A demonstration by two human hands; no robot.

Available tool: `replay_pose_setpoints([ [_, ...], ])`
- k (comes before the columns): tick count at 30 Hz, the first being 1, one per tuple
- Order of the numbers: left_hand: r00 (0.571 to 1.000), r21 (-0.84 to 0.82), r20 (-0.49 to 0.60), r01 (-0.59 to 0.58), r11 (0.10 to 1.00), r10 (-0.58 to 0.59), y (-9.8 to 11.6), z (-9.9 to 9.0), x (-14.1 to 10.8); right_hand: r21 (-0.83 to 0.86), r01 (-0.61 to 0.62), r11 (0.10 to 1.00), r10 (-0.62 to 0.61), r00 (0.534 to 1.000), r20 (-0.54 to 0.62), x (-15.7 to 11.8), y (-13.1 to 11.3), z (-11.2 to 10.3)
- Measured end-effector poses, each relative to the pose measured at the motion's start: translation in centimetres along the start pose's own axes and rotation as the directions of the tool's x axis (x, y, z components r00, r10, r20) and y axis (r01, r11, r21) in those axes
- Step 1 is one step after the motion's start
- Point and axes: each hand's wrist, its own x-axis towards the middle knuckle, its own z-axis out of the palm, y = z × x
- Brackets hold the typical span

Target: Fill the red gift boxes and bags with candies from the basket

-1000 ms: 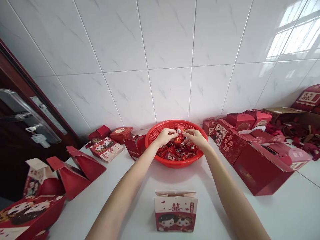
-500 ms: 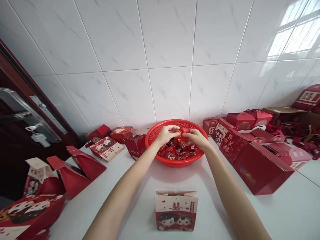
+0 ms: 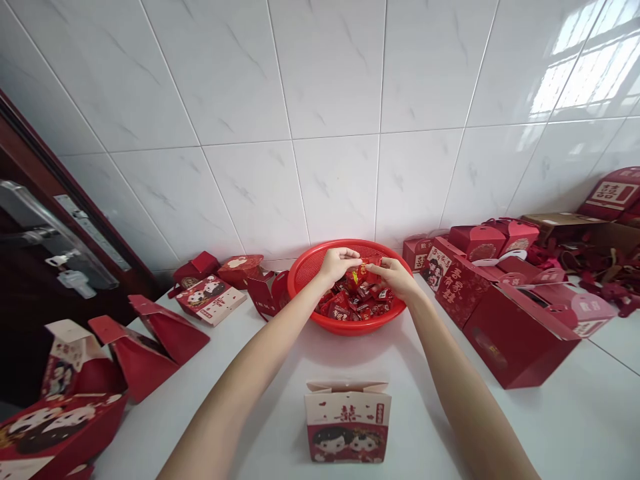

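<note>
A red plastic basket point(image 3: 345, 327) stands against the wall with many red-wrapped candies point(image 3: 345, 303) in it. Over it, my left hand point(image 3: 339, 265) and my right hand point(image 3: 395, 275) face each other. Both are closed, fingertips pinching a shiny red candy packet point(image 3: 364, 269) with yellow print between them. Nearer to me, between my forearms, a small white and red gift box point(image 3: 348, 423) stands upright with two cartoon faces on its front. Its top flaps are partly parted; the inside is hidden.
Several red gift boxes stand at the left point(image 3: 170, 330), some lying near the wall point(image 3: 213, 298). To the right is a large red carton point(image 3: 515, 333) with smaller boxes behind it. A door with a metal handle point(image 3: 55, 230) is at the far left.
The red packet between my fingers now shows more of its printed face. My hands stay over the basket, and the whole view has shifted slightly.
</note>
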Motion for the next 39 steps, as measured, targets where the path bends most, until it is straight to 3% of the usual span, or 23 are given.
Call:
replay_pose_setpoints([
  [5, 1.0, 0.078, 0.006, 0.007, 0.997, -0.008, 0.3, 0.7, -0.1, 0.042, 0.024, 0.999, -0.023, 1.0, -0.012, 0.0, 0.1, 0.1],
  [10, 0.994, 0.3, 0.101, 0.009, 0.954, -0.041, 0.0, 0.9, -0.8, 0.053, 0.066, 0.996, -0.055, 0.982, -0.178, 0.2, -0.1, 0.3],
  [13, 0.979, 0.532, 0.174, -0.001, 0.846, -0.108, -0.6, 0.5, -1.0, 0.085, 0.086, 0.993, -0.064, 0.968, -0.241, 0.5, -0.1, 0.1],
  [17, 0.945, 0.776, 0.243, -0.053, 0.629, -0.219, -1.4, 0.5, -1.2, 0.102, 0.058, 0.993, -0.036, 0.978, -0.206, 0.5, -0.2, 0.1],
  [20, 0.923, 0.852, 0.266, -0.09, 0.515, -0.279, -1.5, 1.4, -1.4, 0.116, 0.038, 0.992, -0.016, 0.982, -0.186, 0.4, -0.2, 0.1],
  [23, 0.901, 0.868, 0.301, -0.124, 0.48, -0.312, -1.4, 2.2, -1.5, 0.142, 0.056, 0.988, -0.025, 0.977, -0.212, 0.4, -0.1, 0.1],
  [28, 0.935, 0.817, 0.29, -0.131, 0.561, -0.204, -0.9, 1.3, -1.5, 0.187, 0.123, 0.975, -0.071, 0.962, -0.264, 0.8, 0.2, -0.2],
  [33, 0.989, 0.684, 0.144, -0.127, 0.719, 0.038, -0.5, 0.0, -0.8, 0.198, 0.139, 0.97, -0.094, 0.971, -0.222, 0.8, 0.1, -0.1],
  [36, 0.985, 0.576, 0.099, -0.174, 0.799, 0.143, -0.3, 0.1, -0.7, 0.192, 0.112, 0.975, -0.081, 0.983, -0.166, 0.5, 0.0, 0.1],
  [39, 0.967, 0.317, 0.157, -0.244, 0.917, 0.202, -0.2, 0.5, -0.8, 0.179, 0.08, 0.981, -0.062, 0.993, -0.105, 0.3, -0.1, 0.2],
])
